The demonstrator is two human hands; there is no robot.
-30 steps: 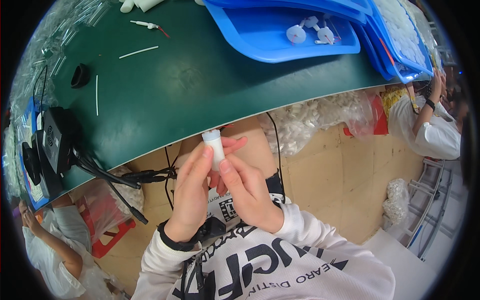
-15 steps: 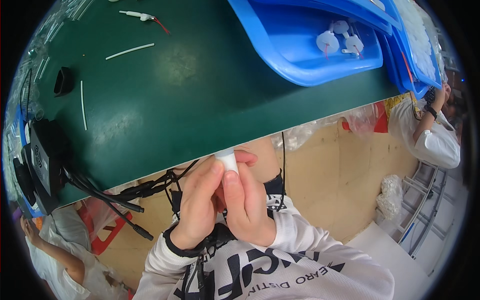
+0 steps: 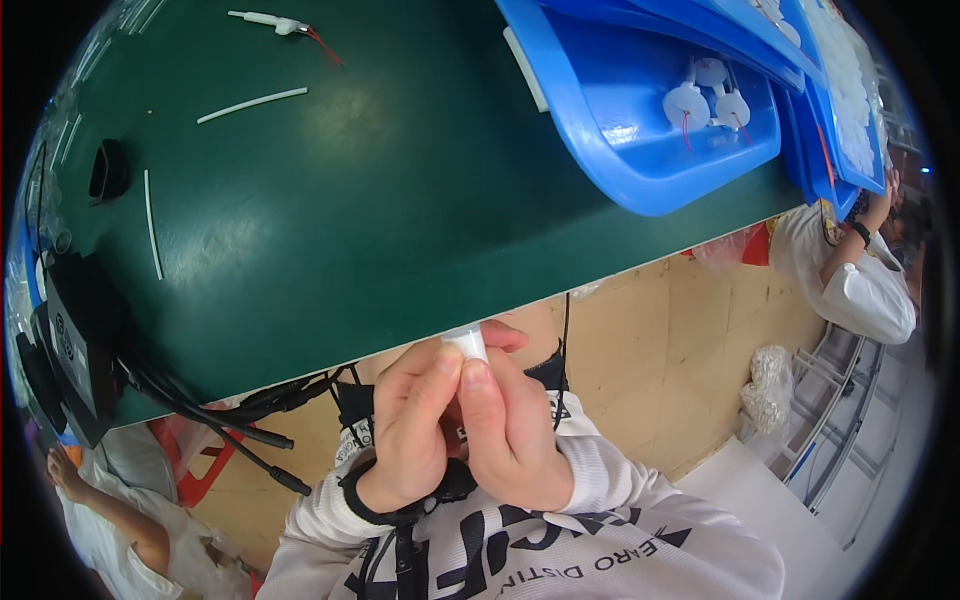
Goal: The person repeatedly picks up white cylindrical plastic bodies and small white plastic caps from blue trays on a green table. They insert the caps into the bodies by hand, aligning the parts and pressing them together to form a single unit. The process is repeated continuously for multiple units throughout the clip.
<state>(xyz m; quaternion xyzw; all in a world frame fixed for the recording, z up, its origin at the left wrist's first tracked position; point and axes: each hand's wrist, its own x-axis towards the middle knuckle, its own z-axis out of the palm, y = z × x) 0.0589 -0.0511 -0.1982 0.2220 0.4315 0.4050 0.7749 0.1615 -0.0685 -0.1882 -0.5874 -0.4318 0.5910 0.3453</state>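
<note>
A small white cylindrical plastic piece [image 3: 468, 343] is pinched between my two hands, just off the near edge of the green table [image 3: 330, 220]. My left hand [image 3: 415, 420] grips it from the left with thumb and fingers. On the other side my right hand [image 3: 510, 430] presses its thumb to the lower end, one finger stretched behind the piece. The remaining fingers are curled and partly hidden. Farther up on the table lie two thin white tubes [image 3: 252, 104] and a white part with red wires [image 3: 270, 22].
A blue bin [image 3: 640, 190] at the far right holds several round white parts with red wires [image 3: 688, 105]. A black box-shaped device [image 3: 75, 330] with thick cables [image 3: 240, 415] stands at the left edge. Co-workers sit left [image 3: 120, 510] and right [image 3: 855, 280].
The whole view has shifted a little, so the bin and table appear slightly lower and farther right. Both hands keep hold of the white piece, nearly unchanged in grip.
</note>
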